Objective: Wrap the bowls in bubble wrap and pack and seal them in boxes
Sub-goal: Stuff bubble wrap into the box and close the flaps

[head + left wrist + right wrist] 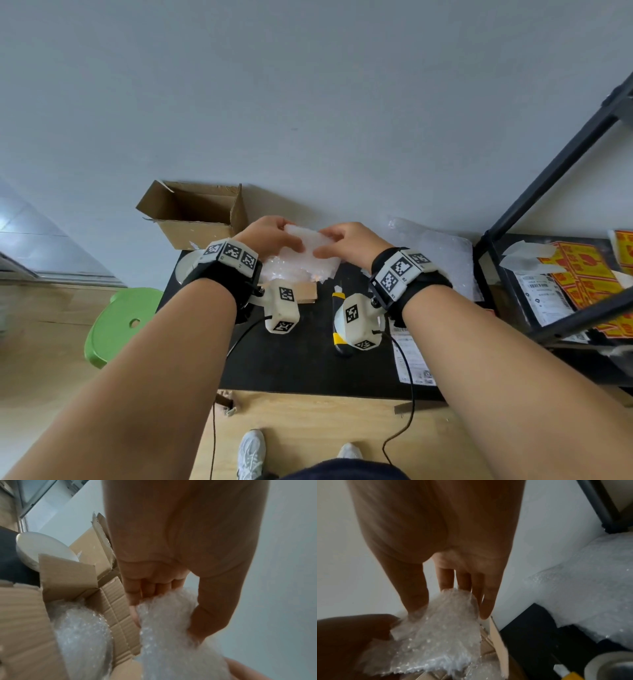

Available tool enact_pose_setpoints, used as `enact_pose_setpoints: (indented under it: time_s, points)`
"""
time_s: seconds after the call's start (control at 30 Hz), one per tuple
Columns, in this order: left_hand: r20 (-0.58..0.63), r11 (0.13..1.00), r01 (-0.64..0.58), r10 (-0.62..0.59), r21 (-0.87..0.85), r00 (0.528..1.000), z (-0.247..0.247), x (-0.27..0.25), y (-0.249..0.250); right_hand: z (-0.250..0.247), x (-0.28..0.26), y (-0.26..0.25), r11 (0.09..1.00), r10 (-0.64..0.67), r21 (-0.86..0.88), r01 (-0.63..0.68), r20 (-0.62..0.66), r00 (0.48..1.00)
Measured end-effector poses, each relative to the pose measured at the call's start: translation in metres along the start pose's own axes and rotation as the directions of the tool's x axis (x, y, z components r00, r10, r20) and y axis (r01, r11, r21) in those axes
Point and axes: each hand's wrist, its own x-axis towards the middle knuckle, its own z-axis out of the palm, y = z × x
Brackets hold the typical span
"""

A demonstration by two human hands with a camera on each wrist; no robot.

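A bubble-wrap sheet (310, 248) is held up between both hands above the near box (118, 616), at the back middle of the black table (301, 363). The left hand (265, 236) is curled on the sheet's left end, thumb on one face and fingertips (135, 599) on the other. The right hand (352, 243) pinches the right end: thumb against the front, fingers (485, 608) nearly straight behind it. The sheet's long axis runs left-right between the two grips, and its loose lower part hangs toward the box. A wrapped bundle (82, 628) is already seen in that box through the left wrist view; whether a bowl is inside it cannot be told. One bare white bowl (46, 547) sits left of the box, beside the left wrist, so the left hand is judged nearer to it. The step is judged to be padding the box with the sheet or readying it for that bowl; which one cannot be told. A second open box (195, 212) stands at the back left against the wall (308, 102). More bubble wrap (583, 588) lies at the right back corner and a tape roll (609, 666) at near right. Room is tight: wall just behind the hands, upright box flaps below, a shelf frame (561, 164) at right. Open table is left only toward the person. Flap edges could snag the sheet on lowering.
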Motion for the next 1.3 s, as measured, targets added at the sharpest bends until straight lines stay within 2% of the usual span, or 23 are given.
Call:
enact_pose_setpoints:
  time_s: [0.2,0.33,0.47,0.6,0.7,0.8,0.9,1.0,1.1,1.17,1.23,1.3]
  points:
    - [-0.009,0.999,-0.012,0.013,0.045,1.000,-0.032,0.006,-0.036,0.044,0.022,-0.023,0.985,0.077,-0.150,-0.084,-0.053,0.996]
    - [-0.167,0.992,0.028,-0.007,0.125,0.986,-0.056,0.016,-0.067,0.074,0.041,-0.025,0.958,0.108,-0.241,-0.157,-0.204,0.973]
    - [-0.288,0.918,0.155,-0.047,0.366,0.956,-0.073,0.022,-0.095,0.100,0.052,-0.022,0.904,0.100,-0.366,-0.219,-0.318,0.943]
    - [-0.266,0.848,0.245,-0.129,0.469,0.955,-0.075,0.028,-0.112,0.125,0.060,-0.023,0.857,0.071,-0.459,-0.232,-0.341,0.937]
    - [-0.206,0.857,0.208,-0.123,0.472,0.971,-0.073,0.034,-0.116,0.140,0.064,-0.024,0.816,0.063,-0.519,-0.255,-0.359,0.931]
    - [-0.221,0.881,0.164,-0.069,0.444,0.973,-0.074,0.037,-0.121,0.155,0.072,-0.027,0.800,0.081,-0.531,-0.279,-0.365,0.927]
    - [-0.204,0.901,0.110,-0.024,0.419,0.979,-0.076,0.037,-0.126,0.165,0.077,-0.034,0.816,0.112,-0.503,-0.284,-0.345,0.932]
    - [-0.205,0.910,0.074,0.013,0.408,0.979,-0.078,0.039,-0.129,0.169,0.079,-0.039,0.878,0.137,-0.402,-0.261,-0.312,0.940]
    - [-0.197,0.918,0.055,0.026,0.392,0.980,-0.077,0.040,-0.135,0.171,0.088,-0.039,0.914,0.266,-0.231,-0.334,-0.280,0.922]
    - [-0.207,0.931,0.043,0.036,0.363,0.978,-0.076,0.041,-0.139,0.170,0.096,-0.038,0.908,0.331,-0.185,-0.376,-0.234,0.914]
    - [-0.217,0.936,0.026,0.054,0.352,0.975,-0.075,0.041,-0.143,0.168,0.100,-0.034,0.896,0.347,-0.208,-0.392,-0.224,0.911]
    - [-0.222,0.936,0.009,0.074,0.352,0.972,-0.075,0.041,-0.146,0.166,0.107,-0.033,0.929,0.323,-0.125,-0.349,-0.191,0.927]
